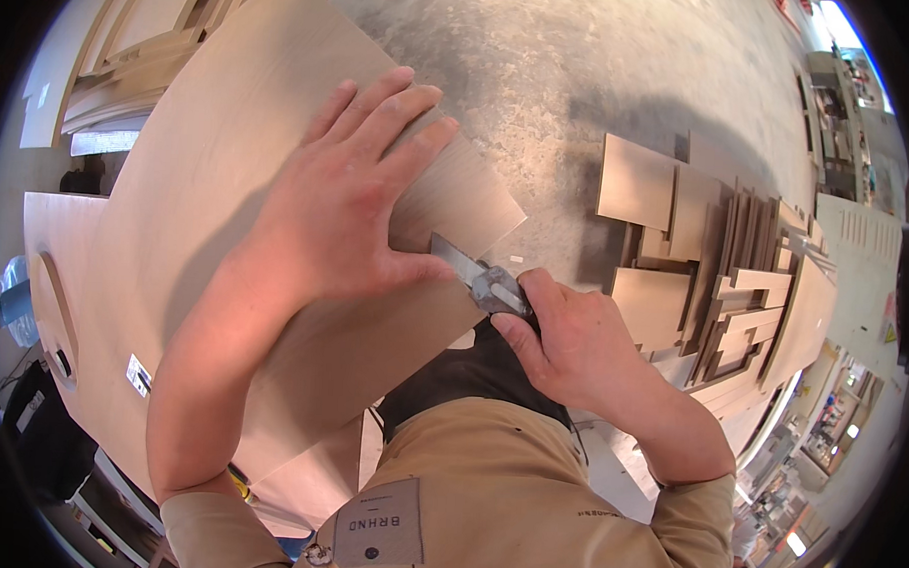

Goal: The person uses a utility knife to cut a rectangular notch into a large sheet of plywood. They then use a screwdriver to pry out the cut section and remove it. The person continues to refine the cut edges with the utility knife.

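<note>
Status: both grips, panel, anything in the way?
Left grip open, spread on wood panel. Right grip closed on bladed tool, blade over panel near a corner. Left thumb right beside blade; contact unclear.

knife [492,286] in right fingers [545,295]

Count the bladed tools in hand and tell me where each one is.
1: the grey-handled blade, in the grip of the right hand, its metal over the wood panel by the thumb of the left hand, whose palm is hidden.
</note>
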A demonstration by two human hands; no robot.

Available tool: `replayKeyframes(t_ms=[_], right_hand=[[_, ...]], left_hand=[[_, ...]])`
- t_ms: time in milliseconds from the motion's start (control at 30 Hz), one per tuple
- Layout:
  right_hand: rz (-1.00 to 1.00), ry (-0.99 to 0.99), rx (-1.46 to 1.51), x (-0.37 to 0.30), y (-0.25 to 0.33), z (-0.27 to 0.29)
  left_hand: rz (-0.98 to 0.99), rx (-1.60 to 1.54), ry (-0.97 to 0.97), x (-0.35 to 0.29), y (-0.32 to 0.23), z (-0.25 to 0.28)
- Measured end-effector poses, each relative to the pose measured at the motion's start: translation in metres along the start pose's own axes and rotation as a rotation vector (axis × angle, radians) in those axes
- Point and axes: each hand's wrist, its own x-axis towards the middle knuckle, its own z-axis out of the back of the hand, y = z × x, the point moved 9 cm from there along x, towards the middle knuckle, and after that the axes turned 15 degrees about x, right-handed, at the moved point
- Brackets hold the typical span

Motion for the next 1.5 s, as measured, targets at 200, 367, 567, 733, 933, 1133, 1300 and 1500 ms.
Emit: replayKeyframes(t_ms=[200,367,567,733,933,1133,1300,1500], right_hand=[[-0.013,-0.028,0.014,-0.002,-0.001,-0.003],[-0.048,-0.072,0.056,-0.002,-0.004,0.003],[-0.057,-0.031,0.102,-0.006,-0.005,-0.004],[-0.029,-0.057,0.172,-0.008,-0.002,-0.010],[-0.133,0.008,0.234,-0.010,-0.009,-0.011],[-0.042,-0.165,0.343,-0.025,-0.012,0.006],[-0.029,-0.283,0.358,-0.057,-0.036,0.018],[-0.073,-0.518,0.403,-0.112,-0.086,0.031]], left_hand=[[-0.032,-0.033,-0.023,0.003,-0.001,-0.002],[-0.040,-0.055,-0.011,0.011,-0.002,-0.002],[-0.103,-0.063,0.014,0.015,-0.006,-0.002],[-0.123,-0.171,-0.045,0.003,0.008,0.008],[0.313,-0.707,-0.946,-0.086,0.014,0.142],[-0.247,-1.028,-0.507,-0.084,-0.097,0.196],[-0.390,-1.100,-0.424,-0.072,-0.141,0.184],[0.131,-1.200,-0.578,-0.066,-0.128,0.152]])
